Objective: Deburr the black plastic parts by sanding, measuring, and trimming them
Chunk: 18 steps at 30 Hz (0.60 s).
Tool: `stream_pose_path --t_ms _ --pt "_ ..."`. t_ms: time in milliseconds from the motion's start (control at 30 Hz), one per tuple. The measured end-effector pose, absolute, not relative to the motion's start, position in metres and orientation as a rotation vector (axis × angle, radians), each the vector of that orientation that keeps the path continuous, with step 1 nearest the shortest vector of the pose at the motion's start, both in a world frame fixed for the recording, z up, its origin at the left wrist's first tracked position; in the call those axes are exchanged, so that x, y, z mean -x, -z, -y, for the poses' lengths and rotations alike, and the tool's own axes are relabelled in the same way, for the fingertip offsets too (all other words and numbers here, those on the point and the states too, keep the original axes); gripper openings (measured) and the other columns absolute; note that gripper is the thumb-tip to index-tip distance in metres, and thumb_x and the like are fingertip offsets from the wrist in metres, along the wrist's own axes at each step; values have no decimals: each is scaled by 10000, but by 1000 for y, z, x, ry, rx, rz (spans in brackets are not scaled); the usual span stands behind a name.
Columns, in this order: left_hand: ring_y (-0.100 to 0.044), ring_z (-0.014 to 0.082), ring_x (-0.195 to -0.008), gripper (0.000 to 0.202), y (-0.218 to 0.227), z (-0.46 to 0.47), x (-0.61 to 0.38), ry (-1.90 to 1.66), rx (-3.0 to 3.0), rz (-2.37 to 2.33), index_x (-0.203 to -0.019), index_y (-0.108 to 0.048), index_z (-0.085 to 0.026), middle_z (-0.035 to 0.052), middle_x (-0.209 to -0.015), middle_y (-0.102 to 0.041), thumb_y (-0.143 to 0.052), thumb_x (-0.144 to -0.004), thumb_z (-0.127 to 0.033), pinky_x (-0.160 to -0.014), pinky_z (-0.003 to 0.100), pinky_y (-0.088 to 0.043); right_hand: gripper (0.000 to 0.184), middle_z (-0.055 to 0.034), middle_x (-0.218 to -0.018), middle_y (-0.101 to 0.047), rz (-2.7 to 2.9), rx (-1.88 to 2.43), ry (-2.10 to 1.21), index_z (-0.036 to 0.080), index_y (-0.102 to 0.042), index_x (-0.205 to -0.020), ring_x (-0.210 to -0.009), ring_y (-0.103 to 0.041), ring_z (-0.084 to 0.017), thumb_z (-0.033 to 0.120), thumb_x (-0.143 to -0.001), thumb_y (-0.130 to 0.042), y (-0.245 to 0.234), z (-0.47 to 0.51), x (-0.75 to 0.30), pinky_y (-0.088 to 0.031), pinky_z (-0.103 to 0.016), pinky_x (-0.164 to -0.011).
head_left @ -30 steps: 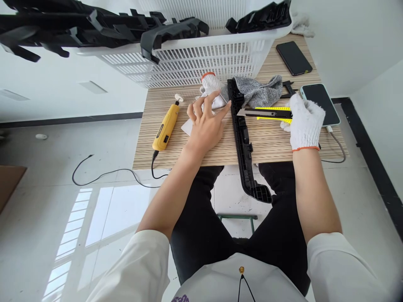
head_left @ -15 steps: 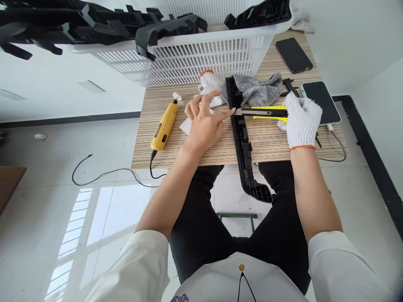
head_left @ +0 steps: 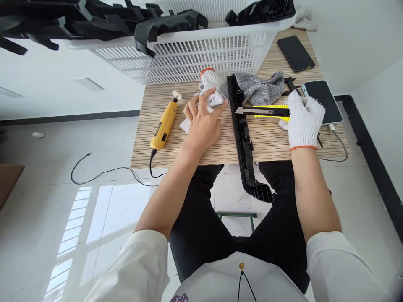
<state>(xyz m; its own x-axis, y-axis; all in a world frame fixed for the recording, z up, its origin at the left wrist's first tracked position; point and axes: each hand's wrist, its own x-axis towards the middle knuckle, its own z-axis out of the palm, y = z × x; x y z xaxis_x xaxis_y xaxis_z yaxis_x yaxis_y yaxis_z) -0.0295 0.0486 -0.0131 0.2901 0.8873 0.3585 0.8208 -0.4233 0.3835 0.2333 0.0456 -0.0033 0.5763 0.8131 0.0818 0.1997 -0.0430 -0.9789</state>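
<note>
My right hand [head_left: 304, 119], in a white knit glove, grips a yellow utility knife [head_left: 267, 111] whose blade tip points left at a long black plastic trim part [head_left: 244, 142]. That part lies across the small wooden table [head_left: 217, 149] and hangs over its near edge. Bare and with fingers spread, my left hand [head_left: 204, 121] hovers just left of the part, over a loose white glove [head_left: 211, 86] and a white pad [head_left: 185, 124].
A yellow rotary tool [head_left: 163, 125] with a black cord lies at the table's left. Behind stands a white slatted basket [head_left: 201, 52] holding black plastic parts. A grey glove [head_left: 260, 87], a black caliper [head_left: 291, 86] and two phones [head_left: 324, 102] [head_left: 296, 52] lie at the right.
My left index finger, which had reached to the knife tip at the black part, has drawn back a little to the left. The knife has stayed almost in place.
</note>
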Motion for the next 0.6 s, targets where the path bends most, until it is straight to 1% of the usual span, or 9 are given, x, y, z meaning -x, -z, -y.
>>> stream_pose_path --t_ms 133,267,400,500,600 --pt "-274 448 -1463 452 15 -49 29 -807 -2446 -1582 -1408 -595 -427 31 -1621 -398 -520 -963 -393 -1161 704 -194 337 -5 -702 -537 902 1615 -607 164 -646 -727 -620 -560 -121 482 -839 -666 4 -46 -233 -498 -213 -404" --pt "-297 443 -1456 422 15 -49 29 -791 -2481 -1578 -1388 -610 -432 32 -1613 -406 -493 -984 -401 -1151 704 -204 359 -12 -709 -547 919 1604 -595 165 -653 -728 -624 -568 -120 507 -836 -662 4 -45 -234 -487 -200 -397" --pt "-288 438 -1468 409 11 -47 27 -784 -2443 -1568 -1354 -639 -432 21 -1626 -392 -472 -990 -348 -1159 705 -180 357 -15 -686 -546 923 1607 -579 164 -657 -706 -608 -554 -125 500 -826 -671 4 -45 -234 -490 -215 -380" --pt "-293 429 -1469 417 7 -46 25 -773 -2417 -1573 -1326 -666 -413 21 -1642 -371 -439 -996 -294 -1164 699 -176 341 -13 -695 -558 929 1601 -610 156 -671 -739 -594 -543 -106 479 -847 -663 4 -45 -234 -517 -216 -424" --pt "-300 422 -1464 407 6 -45 24 -782 -2427 -1568 -1325 -663 -416 14 -1638 -381 -452 -997 -301 -1163 695 -191 328 -22 -721 -576 907 1593 -632 152 -661 -745 -620 -564 -114 468 -833 -686 3 -45 -232 -514 -213 -431"
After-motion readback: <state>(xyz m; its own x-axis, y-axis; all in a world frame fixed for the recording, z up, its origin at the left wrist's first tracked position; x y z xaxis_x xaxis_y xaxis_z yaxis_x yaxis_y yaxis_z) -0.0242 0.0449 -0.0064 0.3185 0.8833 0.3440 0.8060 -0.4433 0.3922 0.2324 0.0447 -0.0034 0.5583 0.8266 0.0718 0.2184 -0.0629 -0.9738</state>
